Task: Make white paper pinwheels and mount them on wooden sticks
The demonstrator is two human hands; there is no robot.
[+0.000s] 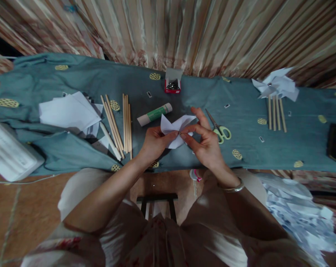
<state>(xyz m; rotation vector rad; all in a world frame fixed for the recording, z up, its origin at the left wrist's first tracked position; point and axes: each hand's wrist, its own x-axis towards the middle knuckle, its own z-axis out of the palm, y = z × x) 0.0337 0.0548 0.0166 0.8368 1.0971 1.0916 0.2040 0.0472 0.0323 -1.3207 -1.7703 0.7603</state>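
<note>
Paper pinwheel [175, 127], within the grip: pinched by left hand [156, 144], metal pin [179, 132] at its centre pinched by right hand [208, 144]. Likely pinning folded centre; calls for steady hold, straight push. Glue stick [154, 114] beyond-left, scissors [217, 128] just right, both crowding; wooden dowels [127, 124] left, red box [170, 91] beyond.

Silver bracelet [235, 188]; pale trousers [81, 185]
</note>
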